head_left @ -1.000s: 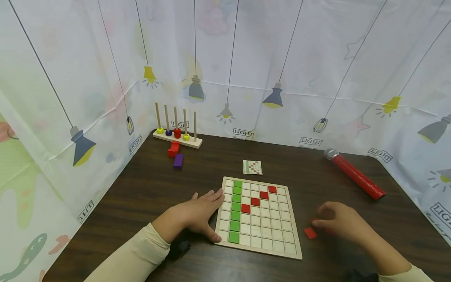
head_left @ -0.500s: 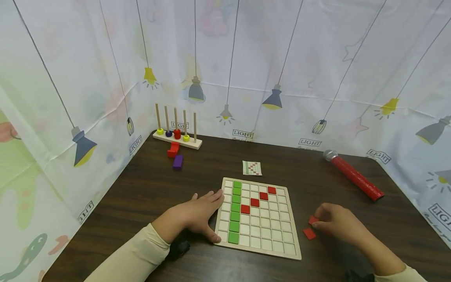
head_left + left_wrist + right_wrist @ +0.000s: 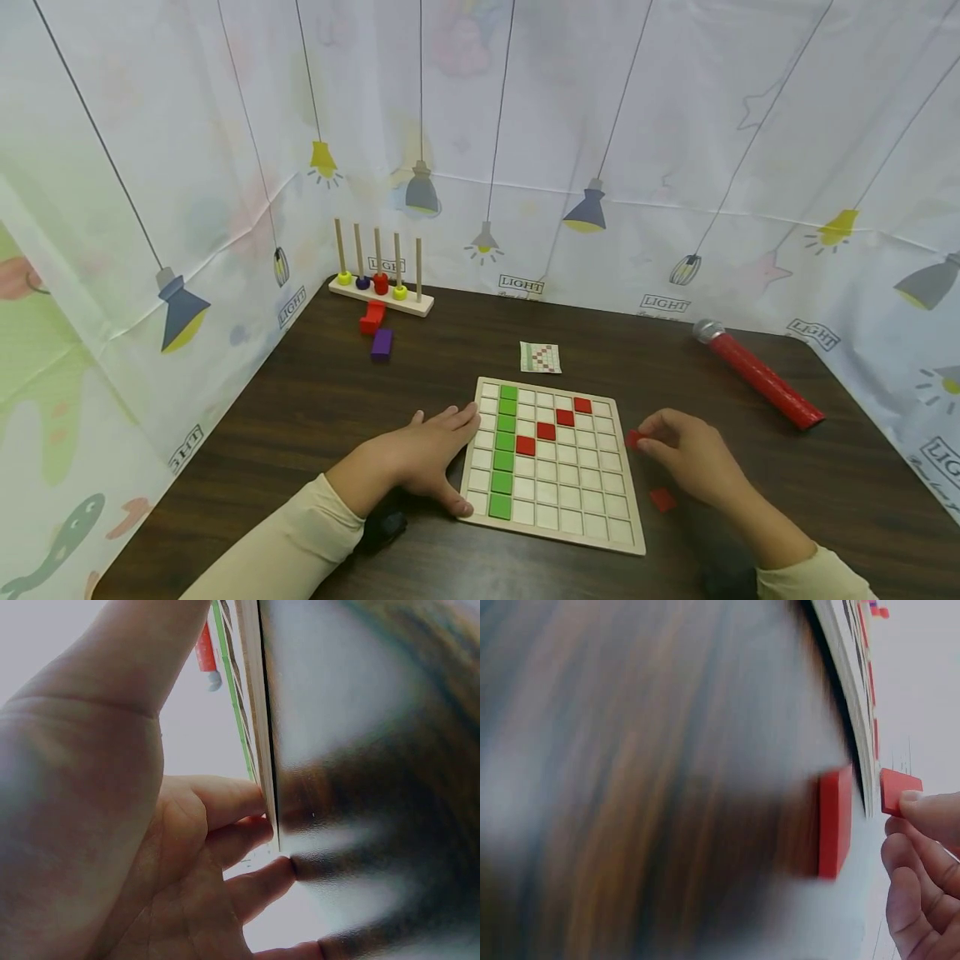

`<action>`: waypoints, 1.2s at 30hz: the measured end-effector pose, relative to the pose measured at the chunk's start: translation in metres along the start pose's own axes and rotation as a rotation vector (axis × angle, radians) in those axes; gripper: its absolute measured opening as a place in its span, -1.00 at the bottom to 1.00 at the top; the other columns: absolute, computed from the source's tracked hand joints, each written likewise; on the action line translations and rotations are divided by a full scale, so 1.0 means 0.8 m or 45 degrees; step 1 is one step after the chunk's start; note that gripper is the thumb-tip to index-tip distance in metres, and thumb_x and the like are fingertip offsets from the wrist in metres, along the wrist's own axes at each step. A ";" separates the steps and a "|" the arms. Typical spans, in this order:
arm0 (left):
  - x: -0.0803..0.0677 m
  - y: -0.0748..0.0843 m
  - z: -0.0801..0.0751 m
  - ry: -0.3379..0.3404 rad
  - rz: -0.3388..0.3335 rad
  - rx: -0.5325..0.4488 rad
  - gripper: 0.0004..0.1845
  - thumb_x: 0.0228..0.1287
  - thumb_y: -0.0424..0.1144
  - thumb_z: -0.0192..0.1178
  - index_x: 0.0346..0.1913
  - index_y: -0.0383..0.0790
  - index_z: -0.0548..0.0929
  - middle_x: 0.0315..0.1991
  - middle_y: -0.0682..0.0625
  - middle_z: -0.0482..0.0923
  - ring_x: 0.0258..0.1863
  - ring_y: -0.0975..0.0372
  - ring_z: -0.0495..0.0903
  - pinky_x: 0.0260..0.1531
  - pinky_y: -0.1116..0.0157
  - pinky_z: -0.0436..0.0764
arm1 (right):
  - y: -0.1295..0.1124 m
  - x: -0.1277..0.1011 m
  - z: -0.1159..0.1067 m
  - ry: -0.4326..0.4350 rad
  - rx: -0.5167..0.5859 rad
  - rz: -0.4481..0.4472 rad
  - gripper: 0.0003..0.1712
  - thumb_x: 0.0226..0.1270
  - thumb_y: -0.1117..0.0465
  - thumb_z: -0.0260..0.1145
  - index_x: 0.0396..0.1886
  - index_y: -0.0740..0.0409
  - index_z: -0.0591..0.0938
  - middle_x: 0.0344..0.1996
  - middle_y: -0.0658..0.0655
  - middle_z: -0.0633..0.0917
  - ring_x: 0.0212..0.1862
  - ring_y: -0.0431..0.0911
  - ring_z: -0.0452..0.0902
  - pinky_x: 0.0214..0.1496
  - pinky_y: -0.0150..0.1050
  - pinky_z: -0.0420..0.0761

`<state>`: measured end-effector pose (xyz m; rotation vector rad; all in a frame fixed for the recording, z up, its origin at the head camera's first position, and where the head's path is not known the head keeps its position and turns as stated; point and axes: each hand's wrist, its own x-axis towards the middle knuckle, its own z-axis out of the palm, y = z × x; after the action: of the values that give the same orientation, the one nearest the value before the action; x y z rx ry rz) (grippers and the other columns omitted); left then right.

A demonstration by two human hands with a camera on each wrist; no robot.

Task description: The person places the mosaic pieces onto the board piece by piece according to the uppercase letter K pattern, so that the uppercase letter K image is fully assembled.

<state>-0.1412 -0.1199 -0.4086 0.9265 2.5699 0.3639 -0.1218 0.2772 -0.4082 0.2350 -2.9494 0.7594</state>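
A wooden grid board lies on the dark table, with a column of green square tiles on its left side and a diagonal of red tiles. My left hand rests at the board's left edge, thumb near the lower corner and fingers spread toward the upper part. Between thumb and fingertips my right hand pinches a red square tile, just off the board's right edge. Another red tile lies on the table below that hand; it looms close in the right wrist view.
Behind the board lies a small pattern card. A red microphone-shaped tube lies at the back right. At the back left stand a peg stand with rings, a red block and a purple block.
My right hand has picked a red tile off the table and moved up and left with it, toward the board's right edge. My left hand has stayed in place.
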 end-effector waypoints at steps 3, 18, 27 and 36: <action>0.000 0.000 0.000 -0.006 0.001 0.005 0.36 -0.05 0.38 0.49 0.66 -0.16 -0.05 0.66 -0.01 -0.23 0.61 0.06 -0.17 0.43 -0.25 -0.06 | -0.013 0.004 0.007 -0.011 0.054 0.006 -0.84 0.30 0.23 0.49 -0.16 0.08 0.70 -0.30 -0.02 0.72 -0.27 -0.10 0.62 -0.23 -0.10 0.58; 0.001 -0.002 0.003 0.001 0.005 0.000 0.34 -0.03 0.35 0.50 0.66 -0.15 -0.04 0.66 0.00 -0.24 0.61 0.08 -0.17 0.44 -0.24 -0.06 | -0.083 0.002 0.042 -0.180 0.286 -0.069 -0.88 0.29 0.28 0.49 -0.23 0.04 0.72 -0.38 -0.11 0.71 -0.33 -0.15 0.59 -0.27 -0.26 0.58; 0.000 0.000 0.002 0.011 0.003 -0.008 0.34 -0.03 0.33 0.51 0.66 -0.17 -0.02 0.66 -0.02 -0.21 0.61 0.07 -0.15 0.44 -0.24 -0.05 | -0.101 0.001 0.058 -0.234 0.318 -0.135 -0.87 0.27 0.29 0.51 -0.26 0.05 0.71 -0.41 -0.12 0.69 -0.37 -0.18 0.58 -0.29 -0.31 0.59; -0.002 0.002 -0.001 0.016 0.003 0.004 0.35 -0.04 0.34 0.51 0.65 -0.18 -0.02 0.66 -0.04 -0.20 0.61 0.06 -0.13 0.43 -0.25 -0.03 | -0.112 -0.002 0.064 -0.293 0.301 -0.145 -0.88 0.28 0.27 0.50 -0.28 0.01 0.70 -0.42 -0.13 0.66 -0.37 -0.16 0.57 -0.29 -0.29 0.58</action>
<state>-0.1399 -0.1199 -0.4068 0.9317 2.5814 0.3677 -0.1076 0.1754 -0.4107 0.5364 -3.0159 1.1347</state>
